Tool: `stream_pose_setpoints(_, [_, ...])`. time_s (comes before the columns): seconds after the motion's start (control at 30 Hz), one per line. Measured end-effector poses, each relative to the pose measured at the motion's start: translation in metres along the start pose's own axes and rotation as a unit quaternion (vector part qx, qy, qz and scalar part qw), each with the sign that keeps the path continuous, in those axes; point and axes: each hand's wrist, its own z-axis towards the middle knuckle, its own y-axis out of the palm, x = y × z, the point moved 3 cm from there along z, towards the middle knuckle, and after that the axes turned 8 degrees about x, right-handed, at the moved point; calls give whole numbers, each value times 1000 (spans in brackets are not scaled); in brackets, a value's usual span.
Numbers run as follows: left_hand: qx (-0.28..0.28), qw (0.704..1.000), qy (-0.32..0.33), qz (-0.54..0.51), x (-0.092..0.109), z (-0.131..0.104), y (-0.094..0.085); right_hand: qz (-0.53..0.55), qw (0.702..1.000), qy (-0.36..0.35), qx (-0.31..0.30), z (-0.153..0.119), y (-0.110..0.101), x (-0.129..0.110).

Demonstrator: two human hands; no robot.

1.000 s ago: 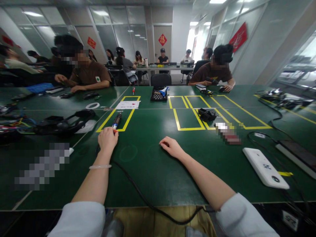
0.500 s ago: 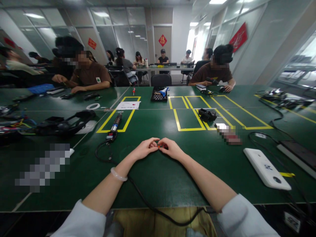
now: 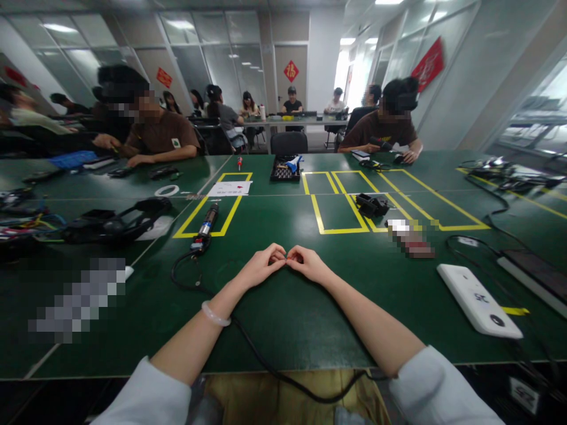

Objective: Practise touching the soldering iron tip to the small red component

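Note:
My left hand (image 3: 262,265) and my right hand (image 3: 309,264) meet at their fingertips just above the green table (image 3: 310,321). Both are closed, thumb and fingers pinched together. Between the tips shows a trace of colour too small to name; the fingers hide most of whatever is there. To the left of my hands lies an electric screwdriver (image 3: 207,225), partly inside a yellow tape outline, with a black cable (image 3: 261,353) looping under my left forearm. Beyond my hands on the right rests a black plastic part (image 3: 372,205).
A white power bank (image 3: 476,301) lies at the right, near more cables. Behind stand a black tray (image 3: 284,171) of small parts and a paper sheet (image 3: 229,188). Black housings (image 3: 110,223) with wires lie left. Two co-workers sit across the table.
My hands have risen very slightly, and the fingertips have shifted a little. A small orange-red bit seen between them earlier is now hidden.

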Motion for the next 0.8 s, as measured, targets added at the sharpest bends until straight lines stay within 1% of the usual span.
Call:
stream_pose_setpoints(0.1, [14,996,42,82,8,-1,0,16,1000,23,9,2,-2,2])
stream_pose_setpoints(0.2, [22,978,83,191,12,-2,1,12,999,33,7,3,-3,3])
stream_pose_setpoints(0.27, [22,968,94,233,12,-2,2,2,999,35,3,3,-3,3])
stream_pose_setpoints(0.33, [20,967,87,237,11,-3,3,2,999,33,-3,2,-4,2])
stream_pose_setpoints(0.47, [19,974,78,211,12,-3,4,-8,1000,20,-4,2,-5,-1])
stream_pose_setpoints(0.6, [30,970,84,226,12,-3,4,-28,1000,5,1,2,-5,-2])
stream_pose_setpoints(0.67, [37,968,77,234,9,-2,3,-4,1000,9,5,2,-3,0])
stream_pose_setpoints(0.7, [39,969,72,233,8,-2,3,28,1000,14,6,2,-3,1])
stream_pose_setpoints(0.73, [38,970,67,229,7,-2,2,53,998,17,3,2,-2,2])
stream_pose_setpoints(0.8, [31,974,61,218,6,-2,3,69,997,14,-7,1,0,2])
